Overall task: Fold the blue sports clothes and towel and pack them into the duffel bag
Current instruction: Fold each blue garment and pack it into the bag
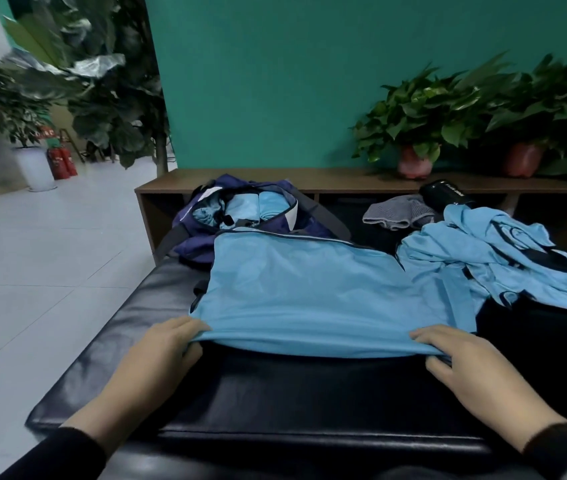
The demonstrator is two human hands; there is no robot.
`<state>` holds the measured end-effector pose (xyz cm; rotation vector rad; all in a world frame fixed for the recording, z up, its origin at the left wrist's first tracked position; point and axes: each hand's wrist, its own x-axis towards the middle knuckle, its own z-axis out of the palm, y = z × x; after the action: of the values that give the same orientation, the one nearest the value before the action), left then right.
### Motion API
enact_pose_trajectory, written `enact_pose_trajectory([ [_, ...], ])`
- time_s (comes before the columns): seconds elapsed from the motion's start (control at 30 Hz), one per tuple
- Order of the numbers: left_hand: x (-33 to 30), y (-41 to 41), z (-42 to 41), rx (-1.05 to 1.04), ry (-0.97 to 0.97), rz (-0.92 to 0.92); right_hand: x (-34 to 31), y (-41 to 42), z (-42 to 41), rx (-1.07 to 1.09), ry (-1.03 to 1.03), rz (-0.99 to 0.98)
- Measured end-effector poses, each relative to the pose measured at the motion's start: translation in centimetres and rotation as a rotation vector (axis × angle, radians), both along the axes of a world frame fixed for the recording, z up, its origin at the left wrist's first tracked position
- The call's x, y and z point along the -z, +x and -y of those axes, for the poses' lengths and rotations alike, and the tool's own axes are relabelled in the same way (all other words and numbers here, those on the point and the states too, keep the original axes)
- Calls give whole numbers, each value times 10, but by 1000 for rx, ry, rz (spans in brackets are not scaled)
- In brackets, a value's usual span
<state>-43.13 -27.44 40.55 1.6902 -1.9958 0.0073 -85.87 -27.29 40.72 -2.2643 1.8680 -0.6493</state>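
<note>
We take the long black padded leather bench point(275, 386) as our landmark and work outward from its near edge. On the near part of its seat, our left hand point(157, 355) and our right hand point(462, 358) each pinch a near corner of the light blue sports garment point(309, 289) spread flat across the middle of the bench: thumbs tucked under the hem, fingers lying close together on top of the cloth. The hem lifts slightly off the seat between the two grips, so we judge a fold of this piece is just being started.

To the right on the bench, beside the flat garment, lies a crumpled heap of light blue clothes with dark trim point(503, 258), still unfolded. Beyond that heap, toward the bench's far right, rest a grey knitted cloth point(396, 211), possibly the towel though we cannot tell, and a black cylindrical case point(444, 194).

At the bench's far left end sits the open navy duffel bag point(237, 216), with a few rolled or folded light blue pieces already inside. So packing is partly done; the garment in hand, the heap and the towel remain, as we judge it.
</note>
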Motion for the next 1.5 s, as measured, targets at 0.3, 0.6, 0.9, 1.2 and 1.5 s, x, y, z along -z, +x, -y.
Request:
enact_pose_trajectory([
  [0.3,-94,-3,-24,-99,-189,-420,-110,13,-16,183,-217,354],
  [0.6,-205,-2,-39,6,-211,-959,-221,9,-43,74,-209,791],
  [0.9,-244,-6,-49,202,264,-1253,-256,-7,-63,15,-76,913],
  [1.2,-164,-5,74,15,438,-1180,-180,-6,62,188,97,827],
  [1.5,-83,-25,134,-68,22,-229,-83,47,143,40,-36,47],
])
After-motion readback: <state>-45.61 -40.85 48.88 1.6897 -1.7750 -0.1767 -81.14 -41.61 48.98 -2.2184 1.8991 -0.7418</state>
